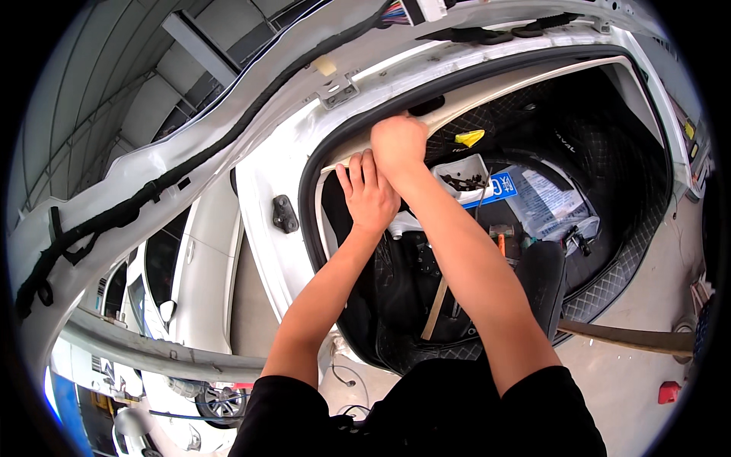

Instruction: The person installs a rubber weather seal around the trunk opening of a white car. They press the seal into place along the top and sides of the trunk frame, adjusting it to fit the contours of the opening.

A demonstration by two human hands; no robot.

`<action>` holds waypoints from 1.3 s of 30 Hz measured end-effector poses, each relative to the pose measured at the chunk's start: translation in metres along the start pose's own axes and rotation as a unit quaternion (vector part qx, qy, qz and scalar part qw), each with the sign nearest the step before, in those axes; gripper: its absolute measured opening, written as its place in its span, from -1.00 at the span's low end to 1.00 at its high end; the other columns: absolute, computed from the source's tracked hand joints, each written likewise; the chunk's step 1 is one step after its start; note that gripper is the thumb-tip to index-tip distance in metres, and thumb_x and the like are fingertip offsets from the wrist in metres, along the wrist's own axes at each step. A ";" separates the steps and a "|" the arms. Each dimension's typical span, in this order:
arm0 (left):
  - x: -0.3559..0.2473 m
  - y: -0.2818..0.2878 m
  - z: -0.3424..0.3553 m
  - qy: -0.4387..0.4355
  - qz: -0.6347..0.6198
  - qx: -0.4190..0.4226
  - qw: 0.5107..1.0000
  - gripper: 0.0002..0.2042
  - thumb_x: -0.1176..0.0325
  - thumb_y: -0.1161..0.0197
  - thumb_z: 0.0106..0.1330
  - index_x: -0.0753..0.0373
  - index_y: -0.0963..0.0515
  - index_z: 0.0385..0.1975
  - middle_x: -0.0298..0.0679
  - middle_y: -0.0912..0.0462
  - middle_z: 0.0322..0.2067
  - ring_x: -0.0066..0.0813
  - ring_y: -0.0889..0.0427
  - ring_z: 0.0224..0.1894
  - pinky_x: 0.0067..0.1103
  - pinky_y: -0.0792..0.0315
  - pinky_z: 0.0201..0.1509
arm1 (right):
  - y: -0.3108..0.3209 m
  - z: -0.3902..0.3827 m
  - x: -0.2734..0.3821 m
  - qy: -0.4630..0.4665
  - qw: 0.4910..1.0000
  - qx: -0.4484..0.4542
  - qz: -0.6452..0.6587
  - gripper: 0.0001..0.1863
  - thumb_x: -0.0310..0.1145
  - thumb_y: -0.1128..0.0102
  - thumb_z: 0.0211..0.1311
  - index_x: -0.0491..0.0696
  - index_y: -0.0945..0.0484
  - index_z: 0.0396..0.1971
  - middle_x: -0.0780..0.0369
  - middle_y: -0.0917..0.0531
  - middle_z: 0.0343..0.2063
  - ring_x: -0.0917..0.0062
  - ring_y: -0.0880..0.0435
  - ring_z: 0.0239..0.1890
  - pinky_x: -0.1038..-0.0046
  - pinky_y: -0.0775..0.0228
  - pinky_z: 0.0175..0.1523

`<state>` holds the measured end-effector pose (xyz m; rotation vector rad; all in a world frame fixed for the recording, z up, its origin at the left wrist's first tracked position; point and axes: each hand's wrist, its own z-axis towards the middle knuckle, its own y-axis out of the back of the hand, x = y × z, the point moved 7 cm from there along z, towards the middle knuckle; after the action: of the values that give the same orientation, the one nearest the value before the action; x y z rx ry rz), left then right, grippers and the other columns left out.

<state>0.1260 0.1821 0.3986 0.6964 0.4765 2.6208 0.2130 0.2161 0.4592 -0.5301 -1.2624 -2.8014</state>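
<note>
Both my arms reach into the opening of a white car body (pixel 268 199), which is edged with a black rubber seal (pixel 324 148). My left hand (pixel 369 190) lies with fingers stretched out on the pale trim panel (pixel 449 110) along the upper left of the opening. Just beside it, partly above, my right hand (pixel 400 146) is closed in a fist against the same trim. Its fingers face away, so what they grip, if anything, is hidden. Under my hands a white tray (pixel 464 169) holds small dark parts.
Inside lie a blue plate (pixel 495 189), a clear plastic bag with papers (pixel 544 199), a yellow piece (pixel 470 138), a wooden handle (pixel 435 308) and black quilted lining (pixel 601 286). Above hangs a white panel with a black wiring harness (pixel 263 95). Another white car (pixel 194 266) stands left.
</note>
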 end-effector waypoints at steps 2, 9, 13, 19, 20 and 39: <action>0.000 -0.001 0.000 0.002 0.009 0.020 1.000 -0.49 0.12 -0.07 0.13 0.38 -0.40 -0.01 -0.09 -0.38 0.01 -0.10 -0.25 0.15 -0.12 0.18 0.34 | -0.022 0.015 -0.002 0.000 0.997 0.066 0.026 -0.82 -0.34 -0.09 0.01 -0.05 -0.66 -0.53 0.15 -0.67 -0.43 0.38 -0.66 -0.34 0.39 -0.45 -0.31; -0.005 -0.011 -0.008 -0.002 0.021 0.008 1.000 -0.48 0.09 -0.04 0.14 0.38 -0.40 0.01 -0.06 -0.36 0.03 -0.06 -0.22 0.17 -0.09 0.18 0.33 | -0.033 0.014 -0.014 -0.094 0.976 0.033 0.193 -0.81 -0.46 -0.04 -0.07 -0.19 -0.61 -0.48 -0.01 -0.62 -0.38 0.16 -0.63 -0.35 0.23 -0.49 -0.25; 0.000 -0.009 -0.015 -0.010 0.032 0.038 0.999 -0.45 0.09 -0.03 0.14 0.39 -0.37 0.04 -0.04 -0.32 0.07 -0.05 -0.19 0.20 -0.08 0.20 0.33 | -0.021 0.003 -0.018 -0.162 0.909 -0.081 0.375 -0.82 -0.48 -0.02 0.01 -0.30 -0.55 -0.51 -0.12 -0.60 -0.43 0.07 -0.62 -0.28 0.20 -0.44 -0.17; 0.002 -0.010 -0.011 -0.010 0.025 0.044 0.999 -0.44 0.12 0.02 0.16 0.46 -0.32 0.06 0.00 -0.29 0.09 -0.05 -0.15 0.23 -0.08 0.21 0.34 | -0.067 0.009 -0.001 -0.342 0.415 0.056 0.841 -0.79 -0.59 0.18 0.16 -0.15 -0.49 -0.32 0.14 -0.54 -0.45 0.45 -0.43 -0.50 0.39 -0.29 -0.45; 0.000 -0.010 -0.009 -0.008 0.028 0.043 0.999 -0.44 0.12 0.02 0.16 0.47 -0.32 0.06 0.01 -0.28 0.10 -0.05 -0.14 0.24 -0.08 0.22 0.35 | -0.066 0.012 0.000 -0.339 0.329 0.048 0.880 -0.77 -0.60 0.21 0.18 -0.12 -0.47 -0.29 0.18 -0.52 -0.43 0.51 -0.38 -0.51 0.41 -0.27 -0.47; -0.006 -0.020 -0.012 -0.007 0.051 0.062 0.997 -0.41 0.14 0.04 0.17 0.50 -0.27 0.10 0.11 -0.18 0.16 0.04 -0.06 0.28 -0.02 0.21 0.35 | -0.086 0.044 0.045 -0.267 0.142 0.226 0.926 -0.71 -0.18 0.03 0.28 -0.03 -0.47 -0.14 0.15 -0.56 -0.21 0.31 -0.52 -0.16 0.02 -0.42 -0.08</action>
<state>0.1305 0.1942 0.3780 0.7969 0.6202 2.6978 0.1696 0.3118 0.4383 -1.3835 -0.2311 0.0430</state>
